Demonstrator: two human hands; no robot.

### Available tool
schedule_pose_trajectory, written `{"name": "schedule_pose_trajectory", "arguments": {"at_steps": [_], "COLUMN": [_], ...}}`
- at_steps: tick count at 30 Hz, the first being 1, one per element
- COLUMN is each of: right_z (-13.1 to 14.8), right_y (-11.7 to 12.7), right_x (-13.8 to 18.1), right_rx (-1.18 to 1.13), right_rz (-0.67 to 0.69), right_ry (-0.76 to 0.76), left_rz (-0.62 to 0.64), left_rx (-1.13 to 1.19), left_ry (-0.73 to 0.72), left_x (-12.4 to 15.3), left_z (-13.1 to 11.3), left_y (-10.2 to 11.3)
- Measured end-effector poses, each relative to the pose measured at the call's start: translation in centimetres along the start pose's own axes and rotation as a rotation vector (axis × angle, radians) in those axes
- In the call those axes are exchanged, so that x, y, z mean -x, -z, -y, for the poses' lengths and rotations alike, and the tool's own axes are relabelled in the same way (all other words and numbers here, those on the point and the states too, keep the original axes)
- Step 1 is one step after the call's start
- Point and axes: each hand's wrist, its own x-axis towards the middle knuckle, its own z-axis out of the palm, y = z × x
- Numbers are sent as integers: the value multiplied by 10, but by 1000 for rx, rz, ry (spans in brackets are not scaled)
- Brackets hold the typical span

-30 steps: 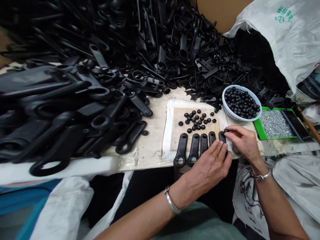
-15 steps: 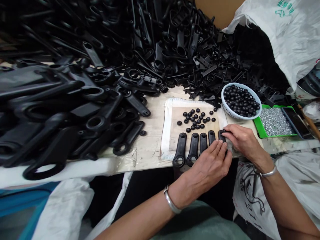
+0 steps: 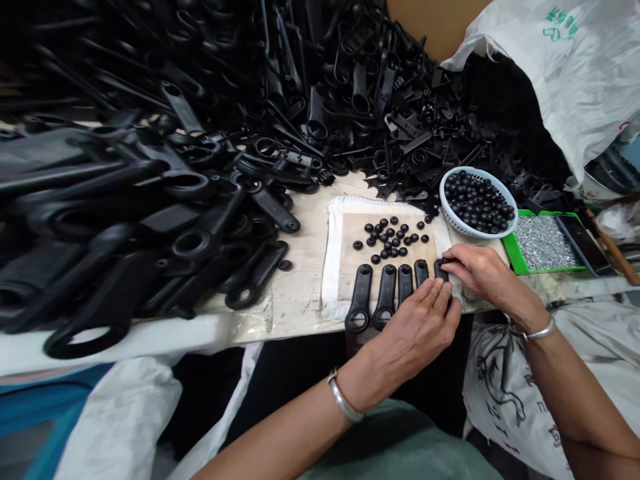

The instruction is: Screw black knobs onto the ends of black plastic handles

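Several black plastic crank arms (image 3: 362,293) lie side by side in a row, each with a big ring at the near end and a small hole at the far end. My left hand (image 3: 425,310) reaches over the row, its fingers closed on the rightmost crank arm (image 3: 441,269) and covering its lower part. At that arm's far end, my right hand (image 3: 477,270) pinches a small black knob, mostly hidden by thumb and forefinger. Loose round black knobs (image 3: 390,235) are scattered beyond the row on a white-edged board (image 3: 334,267).
A light blue basket (image 3: 453,217) of black knobs stands at the right. Beside it, a green tray (image 3: 515,260) holds small metal pins, with a phone (image 3: 583,243) on its edge. Black plastic parts (image 3: 190,200) are heaped at left and back. A white sack (image 3: 565,80) hangs at upper right.
Both hands stay at the rightmost crank arm with almost the same grip. The view has shifted slightly, and the row and loose knobs keep their arrangement.
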Motion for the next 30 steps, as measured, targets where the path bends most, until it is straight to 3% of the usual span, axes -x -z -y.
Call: {"name": "schedule_pose_trajectory", "arguments": {"at_steps": [6,10,15,22,27,30], "right_z": [-6,-2,14,31,32,27], "right_y": [9,23,22,9,4,7], "right_x": [11,11,-18,-62,-70,-64], "right_rx": [-164,-63,90,378,421,201], "right_rz": [-130,-204,-125,149,172,50], "right_ry": [-164,-197,-114,-221,-231,-252], "left_rz": [23,6,-48,-63,-33,-32], "left_rx": [-5,-12,-75,-78,-80,-93], "left_ry": [-30,-1,67,30,16,16], "left_x": [1,5,14,15,17,18], "left_z": [0,4,8,9,9,10], "left_y": [2,10,10,7,7,8]}}
